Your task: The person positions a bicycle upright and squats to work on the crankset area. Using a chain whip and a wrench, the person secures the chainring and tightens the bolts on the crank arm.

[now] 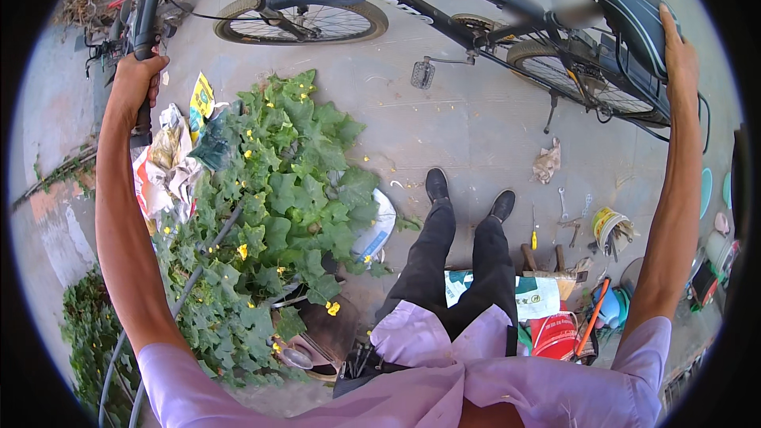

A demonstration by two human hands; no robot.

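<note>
A sunlit yard of grey, cracked concrete ground (476, 123), seen from the head camera, spreads under a person in a lilac shirt and black trousers, feet planted near the middle. Overhead stands a black bicycle with yellow-trimmed frame (412, 0). The left hand (136, 79) is clamped around its black handlebar grip (144, 46); the right hand (678, 55) lies flat, fingers wrapped over the rear edge of the black padded saddle (626, 4). Judging by that spread grip, moving the machine well calls for keeping both arms level and the front wheel (301, 22) straight, clear of the leafy green vine with small yellow flowers (277, 198) sprawling at left. Crumpled paper and plastic wrappers (166, 166) lie beside the vine. At right, loose steel spanners (567, 210), a small yellow tin (609, 226) and a red plastic container (553, 334) crowd the ground.
</note>
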